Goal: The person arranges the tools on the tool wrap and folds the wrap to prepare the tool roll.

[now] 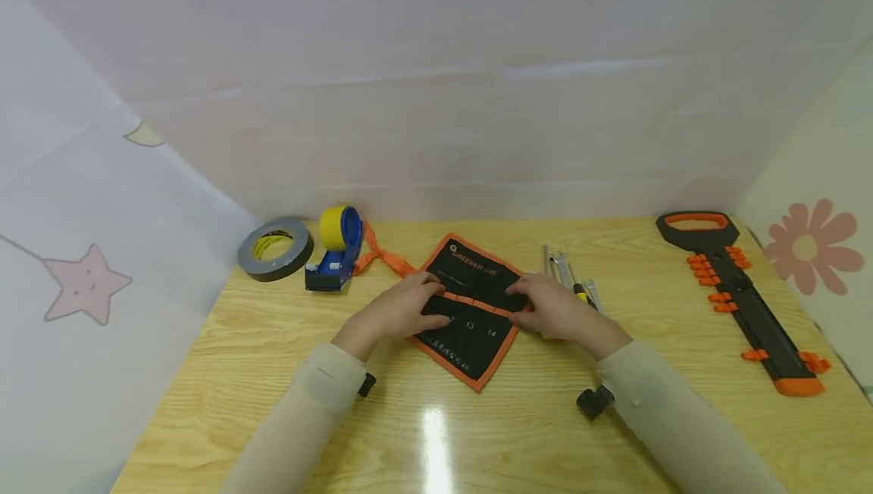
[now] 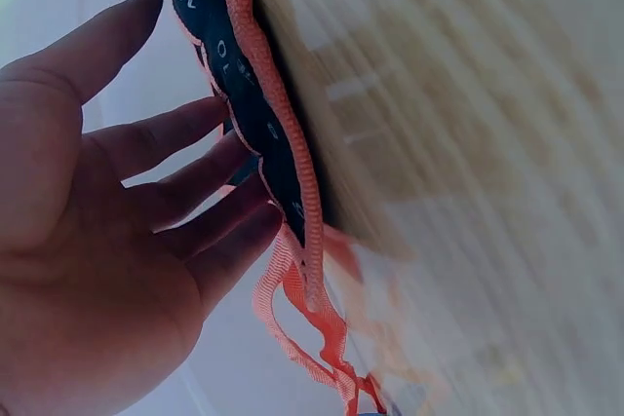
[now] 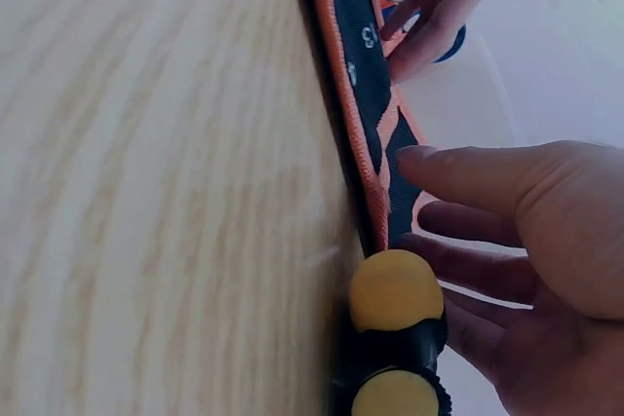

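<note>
A black tool pouch (image 1: pixel 470 350) with orange trim, printed numbers and a row of pockets lies flat and turned at an angle on the table. My left hand (image 1: pixel 407 304) rests at its left side, fingers spread and fairly straight, fingertips at the pocket edge in the left wrist view. At the opposite side, my right hand (image 1: pixel 555 308) has its thumb and fingers apart, with the tips over the pouch's right corner. Beneath the right hand in its wrist view are yellow-and-black handles (image 3: pixel 395 291). An orange strap (image 2: pixel 327 338) trails from the pouch's left corner.
Several wrenches (image 1: pixel 563 270) and a screwdriver lie beyond my right hand. A blue tape dispenser (image 1: pixel 351 240) with yellow tape and a grey tape roll (image 1: pixel 300 255) stand at back left. On the right lies a black-and-orange tool (image 1: pixel 757 316) with orange clips. A wall sheet (image 1: pixel 423 138) borders the back.
</note>
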The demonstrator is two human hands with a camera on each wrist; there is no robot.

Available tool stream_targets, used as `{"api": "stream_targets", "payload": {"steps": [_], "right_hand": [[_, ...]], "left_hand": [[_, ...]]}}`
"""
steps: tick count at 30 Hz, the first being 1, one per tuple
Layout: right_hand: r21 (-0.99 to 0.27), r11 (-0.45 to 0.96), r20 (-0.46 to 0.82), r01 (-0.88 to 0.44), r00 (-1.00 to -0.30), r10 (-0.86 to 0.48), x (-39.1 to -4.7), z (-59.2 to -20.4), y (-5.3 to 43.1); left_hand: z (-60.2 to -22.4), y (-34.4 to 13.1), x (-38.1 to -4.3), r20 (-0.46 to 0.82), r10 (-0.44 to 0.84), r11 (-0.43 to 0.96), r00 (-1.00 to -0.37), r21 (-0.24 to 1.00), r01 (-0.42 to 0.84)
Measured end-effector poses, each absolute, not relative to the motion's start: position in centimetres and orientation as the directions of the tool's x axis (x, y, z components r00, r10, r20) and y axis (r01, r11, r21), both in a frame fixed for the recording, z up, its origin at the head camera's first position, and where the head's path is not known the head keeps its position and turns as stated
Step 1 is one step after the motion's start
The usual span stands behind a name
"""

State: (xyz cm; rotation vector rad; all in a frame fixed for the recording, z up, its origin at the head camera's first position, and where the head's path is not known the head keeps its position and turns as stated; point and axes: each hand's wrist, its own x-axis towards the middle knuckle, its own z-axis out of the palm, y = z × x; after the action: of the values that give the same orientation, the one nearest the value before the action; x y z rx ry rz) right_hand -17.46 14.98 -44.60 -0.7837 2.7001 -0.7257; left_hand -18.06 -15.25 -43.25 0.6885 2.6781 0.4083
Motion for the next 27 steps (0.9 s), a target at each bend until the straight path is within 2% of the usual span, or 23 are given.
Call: {"api": "stream_targets", "payload": {"steps": [8, 16, 19, 27], "right_hand": [[-0.525, 0.724, -0.014, -0.447, -0.846, -0.532, -18.8, -43.5, 14.8], [-0.521, 0.717, -0.087, -0.463, -0.807, -0.585, -20.3, -44.1, 14.3], [-0.516, 0.709, -0.093, -0.481, -0.791, -0.604, -20.4, -44.5, 14.2], [-0.511, 0.717, -0.082, -0.474, -0.803, -0.590, -20.1, -45.0, 14.1]], "left_hand": [[-42.5, -15.4, -15.7, -0.144, 0.446, 0.862, -0.883, 0.335, 0.380], [-42.7, -15.2, -14.0, -0.216, 0.519, 0.824, -0.827, 0.384, 0.417], [-42.7, -15.3, -13.9, -0.225, 0.521, 0.825, -0.823, 0.378, 0.419], [-42.7, -15.9, -14.0, -0.235, 0.511, 0.839, -0.827, 0.348, 0.419]]}}
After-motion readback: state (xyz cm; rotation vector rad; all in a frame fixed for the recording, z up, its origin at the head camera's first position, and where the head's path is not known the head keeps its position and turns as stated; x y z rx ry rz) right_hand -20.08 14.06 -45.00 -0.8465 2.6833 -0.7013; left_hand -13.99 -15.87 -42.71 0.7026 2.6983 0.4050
